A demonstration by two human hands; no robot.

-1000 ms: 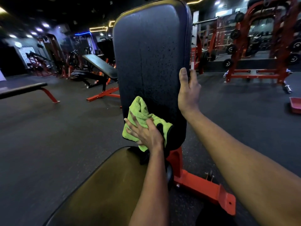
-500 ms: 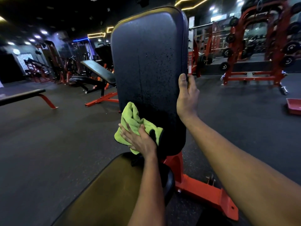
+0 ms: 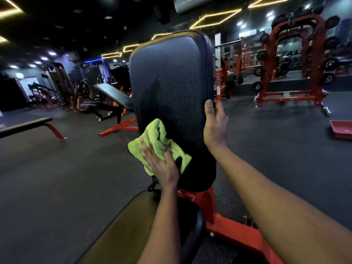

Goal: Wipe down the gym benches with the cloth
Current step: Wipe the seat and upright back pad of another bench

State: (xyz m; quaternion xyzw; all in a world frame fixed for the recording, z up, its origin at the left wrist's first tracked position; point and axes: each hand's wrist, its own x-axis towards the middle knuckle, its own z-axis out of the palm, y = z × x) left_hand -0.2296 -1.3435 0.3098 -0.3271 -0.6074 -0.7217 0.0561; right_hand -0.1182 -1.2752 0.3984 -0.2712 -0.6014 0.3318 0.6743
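Left grip [image 3: 161, 165], fingers spread flat, presses a bunched lime-green microfibre cloth [image 3: 158, 136] against the lower left of the upright black padded backrest [image 3: 171, 77]; it clasps nothing and only pushes. Right grip [image 3: 215, 128] clamps the backrest's right edge, thumb on the front face, steadying the pad. Fine droplets [image 3: 182, 88] speckle the middle and upper face, so most of this pad appears unwiped. To do the stroke well, hold the palm flat, carry the cloth in overlapping passes up to the top corners and along the seam, shift the brace as the cloth nears it, then treat the dark seat pad [image 3: 122, 229] below. Hidden are the right fingers behind the pad, the cloth beneath the palm and the backrest's rear. Seat pad and red steel frame [image 3: 234, 231] are cut off at the bottom edge. Beyond, the flat bench [image 3: 26, 126] and incline bench [image 3: 114, 96] stand too dim to judge for cleanliness.
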